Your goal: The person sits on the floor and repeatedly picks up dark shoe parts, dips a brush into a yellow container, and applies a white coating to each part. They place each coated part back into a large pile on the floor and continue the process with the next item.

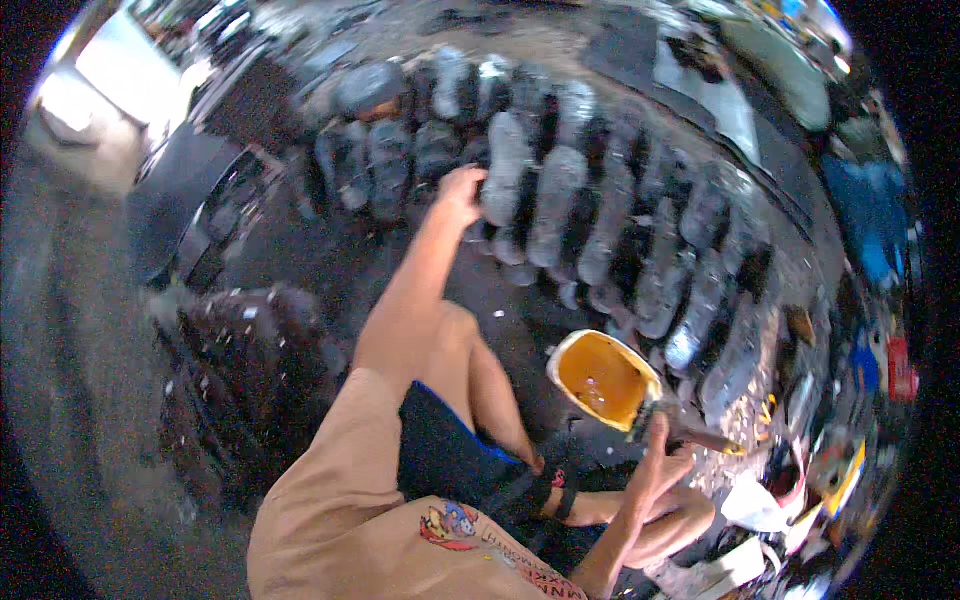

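My left hand [463,195] reaches forward and closes its fingers on the edge of a grey shoe sole [508,168], which stands at the front of a row of similar soles. Its fingertips are partly hidden behind the sole. My right hand [662,468] grips a brush [705,437] with a dark handle. The bristle end lies at the near right rim of a white tub [567,395] that contains amber-coloured glue-like liquid [600,375].
Several dark soles [610,215] stretch in rows from the far left to the right. At left lies a dark crumpled sheet [255,380] speckled with scraps. Blue material [868,225] and pale scraps [755,505] lie at right. My bent legs [490,390] flank the work area.
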Motion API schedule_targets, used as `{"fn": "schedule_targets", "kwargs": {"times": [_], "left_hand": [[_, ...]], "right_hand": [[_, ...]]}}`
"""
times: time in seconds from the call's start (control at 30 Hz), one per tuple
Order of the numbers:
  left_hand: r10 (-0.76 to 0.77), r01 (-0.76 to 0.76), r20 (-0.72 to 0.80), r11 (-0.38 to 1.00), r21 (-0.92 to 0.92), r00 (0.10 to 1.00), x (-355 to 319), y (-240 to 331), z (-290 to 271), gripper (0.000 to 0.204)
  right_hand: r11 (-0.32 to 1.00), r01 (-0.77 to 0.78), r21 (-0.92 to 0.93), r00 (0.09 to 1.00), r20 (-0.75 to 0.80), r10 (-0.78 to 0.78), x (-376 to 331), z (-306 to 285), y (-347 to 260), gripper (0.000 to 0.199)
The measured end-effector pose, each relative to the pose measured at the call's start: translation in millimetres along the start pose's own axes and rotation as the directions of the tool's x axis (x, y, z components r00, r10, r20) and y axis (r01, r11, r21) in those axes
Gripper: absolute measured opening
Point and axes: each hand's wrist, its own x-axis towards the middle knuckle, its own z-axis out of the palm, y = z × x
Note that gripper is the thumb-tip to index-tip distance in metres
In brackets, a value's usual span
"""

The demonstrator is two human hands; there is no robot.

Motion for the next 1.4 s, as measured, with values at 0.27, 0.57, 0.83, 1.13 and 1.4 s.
{"fn": "schedule_targets", "kwargs": {"times": [0.27,0.57,0.83,1.13,1.4], "left_hand": [[0.738,-0.084,0.271,-0.281,0.956,0.618,-230.8,185.1,-140.6,0.024],[0.655,0.794,-0.543,-0.148,0.590,0.526,-351.8,315.4,-504.8,0.027],[0.711,0.809,-0.568,-0.003,0.588,0.415,-388.5,358.0,-501.8,0.030],[0.771,-0.080,0.385,-0.402,0.912,0.508,-382.6,276.6,-264.0,0.031],[0.138,-0.455,0.569,-0.463,0.761,0.811,-421.1,-73.1,-5.5,0.043]], "right_hand": [[0.947,0.074,-0.314,0.974,-0.180,-0.136,12.3,-56.8,10.1,0.054],[0.843,0.319,-0.432,0.943,0.235,-0.236,17.0,9.1,-42.5,0.018],[0.813,0.418,-0.406,0.908,0.181,-0.377,15.4,13.9,16.5,0.017],[0.930,0.144,-0.338,0.985,-0.039,-0.167,21.7,-58.3,24.4,0.022],[0.521,-0.308,0.796,0.947,0.205,0.245,31.4,-82.0,4.4,0.026]]}}
